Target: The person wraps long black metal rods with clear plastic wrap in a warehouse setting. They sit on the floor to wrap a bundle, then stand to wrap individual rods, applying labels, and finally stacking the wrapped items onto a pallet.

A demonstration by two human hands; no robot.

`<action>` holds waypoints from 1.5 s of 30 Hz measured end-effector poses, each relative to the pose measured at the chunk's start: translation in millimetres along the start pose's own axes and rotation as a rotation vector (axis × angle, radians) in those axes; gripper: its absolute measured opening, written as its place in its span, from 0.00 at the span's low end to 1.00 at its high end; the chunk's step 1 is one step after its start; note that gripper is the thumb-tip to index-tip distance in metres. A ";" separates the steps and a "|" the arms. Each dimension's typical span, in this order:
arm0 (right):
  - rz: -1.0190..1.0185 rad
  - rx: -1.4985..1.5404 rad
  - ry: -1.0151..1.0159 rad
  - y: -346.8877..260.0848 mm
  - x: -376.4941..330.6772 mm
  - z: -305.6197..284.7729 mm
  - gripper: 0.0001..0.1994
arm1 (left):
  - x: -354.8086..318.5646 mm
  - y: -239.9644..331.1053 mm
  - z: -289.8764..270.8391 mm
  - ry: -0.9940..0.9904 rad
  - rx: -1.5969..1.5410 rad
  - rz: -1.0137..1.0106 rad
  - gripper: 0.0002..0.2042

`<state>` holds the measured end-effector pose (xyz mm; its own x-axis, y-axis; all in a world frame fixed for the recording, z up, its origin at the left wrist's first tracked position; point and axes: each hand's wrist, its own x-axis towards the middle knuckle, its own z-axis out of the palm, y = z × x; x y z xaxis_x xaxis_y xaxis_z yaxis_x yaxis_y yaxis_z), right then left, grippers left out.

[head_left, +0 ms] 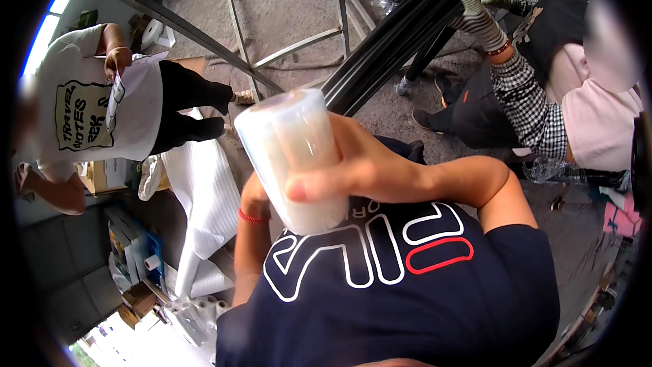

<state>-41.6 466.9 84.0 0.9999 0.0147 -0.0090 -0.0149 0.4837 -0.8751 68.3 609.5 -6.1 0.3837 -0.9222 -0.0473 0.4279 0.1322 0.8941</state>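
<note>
Roll of clear stretch film held up close in front of the chest.

The translucent white cylindrical roll of plastic film (293, 160) stands tilted, upper end toward the camera; the right hand (360, 166) wraps its fingers (319, 187) round the lower part, thumb in front, seemingly to steady it. The left hand (252, 197), with a red wristband, sits behind the roll, its fingers hidden, so I cannot tell their grip. Beyond lie a bundle of long black rods (401, 34) held by a gloved co-worker, and white foam sheeting (204, 197) on the grey floor.
</note>
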 end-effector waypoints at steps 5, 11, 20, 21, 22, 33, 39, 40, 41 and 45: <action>0.158 0.214 0.185 14.0 28.2 34.3 0.25 | -34.0 -14.8 -29.9 -0.194 0.008 -0.015 0.41; 0.171 -0.036 0.270 7.3 0.0 49.1 0.24 | -34.2 13.0 -28.3 -0.359 -0.598 0.052 0.47; 0.497 -0.389 0.110 5.7 -11.9 44.0 0.30 | -42.5 67.9 5.1 -0.212 -0.042 -0.289 0.36; 0.470 -0.479 0.023 -5.2 -15.1 33.6 0.28 | -46.6 61.1 -5.2 -0.225 -0.149 -0.324 0.35; 0.343 -0.561 -0.061 -8.1 -28.5 20.3 0.29 | -52.4 52.9 -5.0 -0.149 -0.285 -0.347 0.35; -0.220 0.582 0.436 72.1 -22.7 -8.4 0.20 | -47.1 26.1 -15.9 -0.185 -0.574 -0.326 0.36; -0.154 0.694 0.435 60.8 -19.0 -11.4 0.16 | -22.0 1.0 -22.8 0.074 -0.693 -0.342 0.29; -0.160 0.680 0.457 56.4 -18.7 -8.1 0.13 | -17.6 0.4 -23.8 0.092 -0.678 -0.357 0.27; -0.149 0.652 0.488 55.6 -17.7 -9.0 0.14 | -12.8 0.2 -24.7 0.111 -0.663 -0.371 0.26; -0.075 0.500 0.585 55.0 -10.1 -12.1 0.14 | -4.8 4.4 -30.6 -0.010 -0.310 -0.415 0.21</action>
<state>-52.4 482.8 30.1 0.8382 -0.4314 -0.3336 0.1902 0.8046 -0.5625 93.4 625.6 -15.5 0.1225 -0.9232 -0.3643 0.7654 -0.1458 0.6268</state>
